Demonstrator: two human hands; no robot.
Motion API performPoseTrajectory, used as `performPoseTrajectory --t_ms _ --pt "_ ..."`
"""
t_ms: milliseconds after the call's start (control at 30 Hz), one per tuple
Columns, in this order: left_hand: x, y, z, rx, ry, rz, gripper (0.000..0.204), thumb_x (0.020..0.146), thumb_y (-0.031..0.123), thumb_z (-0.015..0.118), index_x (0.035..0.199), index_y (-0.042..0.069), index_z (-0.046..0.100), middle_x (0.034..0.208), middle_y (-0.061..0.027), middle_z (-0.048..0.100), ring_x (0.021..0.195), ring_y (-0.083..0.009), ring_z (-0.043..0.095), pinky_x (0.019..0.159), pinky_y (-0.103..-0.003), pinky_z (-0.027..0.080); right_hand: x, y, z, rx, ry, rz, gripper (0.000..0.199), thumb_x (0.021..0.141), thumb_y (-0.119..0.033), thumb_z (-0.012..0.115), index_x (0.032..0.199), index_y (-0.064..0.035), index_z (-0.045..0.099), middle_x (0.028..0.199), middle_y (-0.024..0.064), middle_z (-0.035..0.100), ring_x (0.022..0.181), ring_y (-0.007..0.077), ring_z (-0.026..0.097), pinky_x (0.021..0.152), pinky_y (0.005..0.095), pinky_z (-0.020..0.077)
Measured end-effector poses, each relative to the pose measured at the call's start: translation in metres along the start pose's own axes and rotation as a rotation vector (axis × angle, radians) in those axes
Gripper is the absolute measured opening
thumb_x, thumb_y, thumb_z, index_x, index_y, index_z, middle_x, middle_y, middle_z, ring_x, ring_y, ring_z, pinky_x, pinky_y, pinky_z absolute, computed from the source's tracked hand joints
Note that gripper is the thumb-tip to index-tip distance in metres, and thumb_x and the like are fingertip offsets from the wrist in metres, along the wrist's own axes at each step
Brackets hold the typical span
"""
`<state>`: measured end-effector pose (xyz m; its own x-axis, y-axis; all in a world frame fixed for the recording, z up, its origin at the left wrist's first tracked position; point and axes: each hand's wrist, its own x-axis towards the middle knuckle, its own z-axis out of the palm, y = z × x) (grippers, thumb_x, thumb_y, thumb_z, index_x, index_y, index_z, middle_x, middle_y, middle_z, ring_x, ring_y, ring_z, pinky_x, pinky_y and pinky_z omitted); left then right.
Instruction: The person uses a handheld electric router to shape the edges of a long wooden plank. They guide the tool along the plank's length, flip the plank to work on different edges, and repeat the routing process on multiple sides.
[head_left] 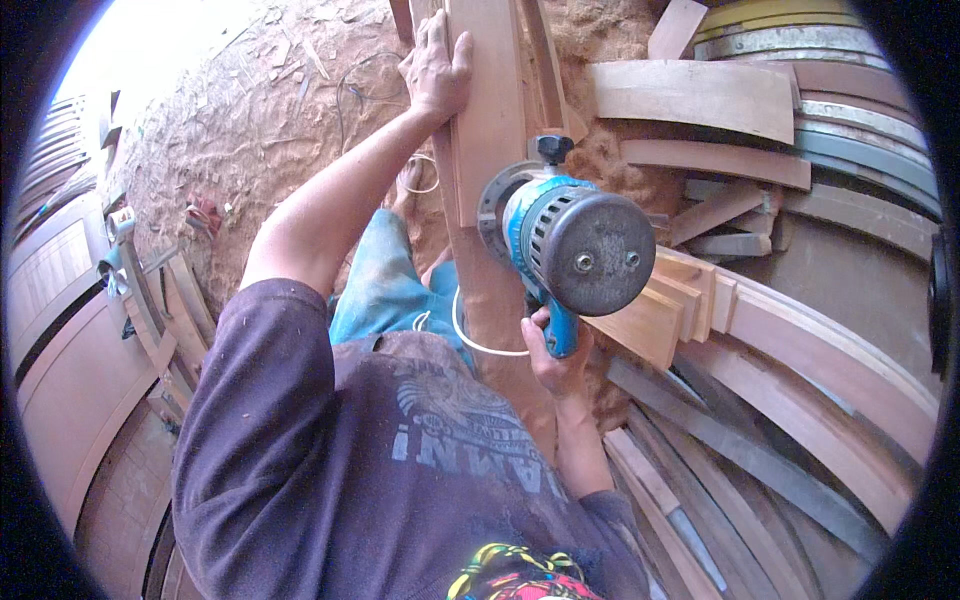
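Note:
A blue router [570,240] with a dark round motor cap and a black knob rests by its round base on a long reddish wooden board [485,110]. My right hand [557,362] is closed around the router's blue side handle. Farther up, my left hand [438,70] lies on the board's left edge, its fingers stretched out and the thumb apart. A white cord [470,338] loops left from beside the router. The base and motor hide the cutter and the wood beneath it.
Stacked planks [700,100] and curved boards crowd the right side, with short light wood pieces [650,320] close to the router. Sawdust [250,110] and wood scraps cover the ground at the left. Door-like panels [80,370] and a wooden frame stand at the far left.

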<state>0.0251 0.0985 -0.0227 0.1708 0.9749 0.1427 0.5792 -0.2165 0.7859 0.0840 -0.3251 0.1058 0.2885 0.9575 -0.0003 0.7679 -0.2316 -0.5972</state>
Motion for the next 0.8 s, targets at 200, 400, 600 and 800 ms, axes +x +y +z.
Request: performPoseTrajectory --t_ms 200,400,600,800 --pt "-0.005 0.007 -0.005 -0.003 -0.027 -0.024 0.072 0.108 0.046 0.053 0.163 0.003 0.040 0.166 -0.0217 0.046 0.157 -0.0370 0.040 0.125 -0.051 0.029 0.030 -0.015 0.004 0.610 0.184 0.376 0.011 0.090 0.001 0.079 0.092 -0.0039 0.070 0.080 0.0024 0.071 0.069 0.0109 0.065 0.064 0.0303 0.0507" --pt "-0.005 0.009 -0.009 0.039 -0.015 0.020 0.068 0.109 0.041 0.056 0.164 0.003 0.040 0.165 -0.0253 0.046 0.150 -0.0436 0.047 0.123 -0.052 0.035 0.073 -0.009 0.004 0.419 0.124 0.229 0.011 0.090 -0.001 0.079 0.091 -0.0046 0.070 0.076 0.0022 0.070 0.067 0.0097 0.064 0.062 0.0297 0.0491" --pt "-0.003 0.006 -0.015 0.002 -0.090 -0.007 0.067 0.109 0.038 0.057 0.164 0.002 0.039 0.165 -0.0253 0.046 0.152 -0.0427 0.045 0.126 -0.051 0.030 0.135 -0.016 0.002 0.590 0.091 0.349 0.012 0.091 -0.007 0.082 0.095 -0.0070 0.070 0.083 0.0023 0.073 0.070 0.0143 0.070 0.064 0.0318 0.0540" --pt "0.104 -0.016 -0.005 -0.029 -0.071 0.049 0.066 0.110 0.041 0.056 0.160 0.000 0.042 0.156 -0.0239 0.055 0.149 -0.0371 0.049 0.121 -0.050 0.030 0.210 -0.020 0.005 0.645 0.086 0.403 0.011 0.092 -0.006 0.080 0.091 -0.0067 0.069 0.082 0.0016 0.072 0.072 0.0124 0.068 0.066 0.0318 0.0536"
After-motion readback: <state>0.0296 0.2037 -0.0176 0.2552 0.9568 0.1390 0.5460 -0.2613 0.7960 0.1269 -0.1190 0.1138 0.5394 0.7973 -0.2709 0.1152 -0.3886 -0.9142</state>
